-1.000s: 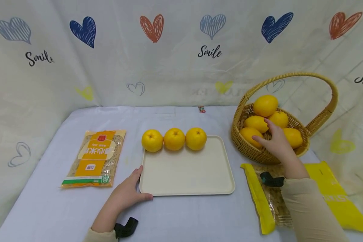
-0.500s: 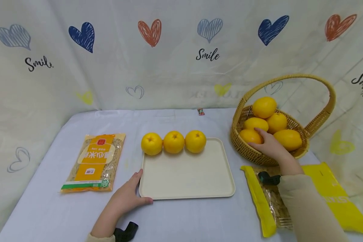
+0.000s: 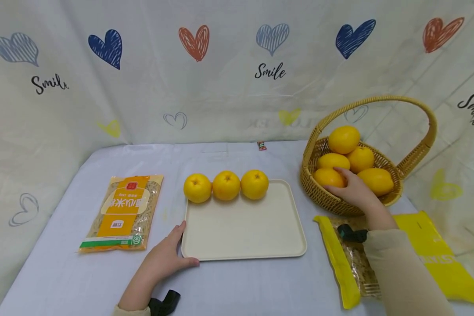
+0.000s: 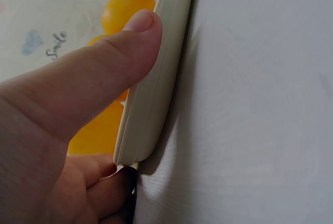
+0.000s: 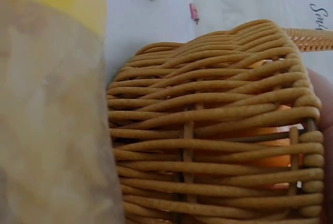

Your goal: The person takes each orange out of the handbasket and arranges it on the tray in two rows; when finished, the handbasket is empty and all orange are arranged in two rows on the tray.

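Note:
In the head view my left hand (image 3: 164,257) holds the near left corner of a cream rectangular tray (image 3: 245,230). Its thumb lies along the front edge, and the left wrist view shows the thumb (image 4: 140,39) against the tray's side wall (image 4: 151,115). Three yellow oranges (image 3: 226,185) form a row along the tray's far edge. My right hand (image 3: 359,192) reaches into a wicker basket (image 3: 320,196) and grips the near left orange (image 3: 328,177), thumb in front and fingers behind. Basket weave (image 5: 208,130) hides most of that grip in the right wrist view.
Several more yellow fruits (image 3: 344,139) fill the basket beneath its tall arched handle (image 3: 383,98). An orange-labelled food bag (image 3: 124,213) lies left of the tray. A yellow bag (image 3: 438,259) lies under the right forearm. A tiny red wrapper (image 3: 262,145) sits at the back.
My right hand has come down and left within the basket, from above the fruits onto the near left orange. The left hand stays at the tray corner.

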The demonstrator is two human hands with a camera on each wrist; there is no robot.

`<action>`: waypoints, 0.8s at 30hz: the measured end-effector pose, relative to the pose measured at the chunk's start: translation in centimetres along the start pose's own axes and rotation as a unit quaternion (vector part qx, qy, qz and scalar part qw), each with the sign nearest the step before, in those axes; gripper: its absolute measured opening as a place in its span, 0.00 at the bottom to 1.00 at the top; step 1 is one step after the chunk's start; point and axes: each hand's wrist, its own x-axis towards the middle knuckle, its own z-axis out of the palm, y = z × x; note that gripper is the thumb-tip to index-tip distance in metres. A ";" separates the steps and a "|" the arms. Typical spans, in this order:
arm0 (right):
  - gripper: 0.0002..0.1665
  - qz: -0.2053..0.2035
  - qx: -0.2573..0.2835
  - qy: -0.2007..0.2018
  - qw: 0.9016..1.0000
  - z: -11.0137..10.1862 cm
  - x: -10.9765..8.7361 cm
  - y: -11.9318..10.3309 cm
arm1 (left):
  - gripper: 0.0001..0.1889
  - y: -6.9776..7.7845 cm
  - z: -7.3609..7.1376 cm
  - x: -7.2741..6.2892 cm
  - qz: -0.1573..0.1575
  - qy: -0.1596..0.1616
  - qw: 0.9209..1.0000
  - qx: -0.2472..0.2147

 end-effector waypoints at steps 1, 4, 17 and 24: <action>0.58 0.003 0.004 0.000 1.000 -0.1 -0.1 0.0 | 0.64 0.0 0.0 0.0 0.000 0.000 1.000 0.000; 0.59 0.007 0.019 -0.001 1.000 -0.4 -0.6 -0.2 | 0.63 0.0 0.0 0.0 0.001 0.003 1.000 -0.003; 0.55 0.005 0.080 0.059 0.995 -1.5 -2.2 -1.1 | 0.63 -0.1 0.0 0.0 0.003 0.008 1.000 -0.005; 0.51 -0.031 0.135 0.099 0.985 -1.7 -2.7 -1.4 | 0.63 0.0 0.0 0.0 0.004 0.005 1.000 -0.005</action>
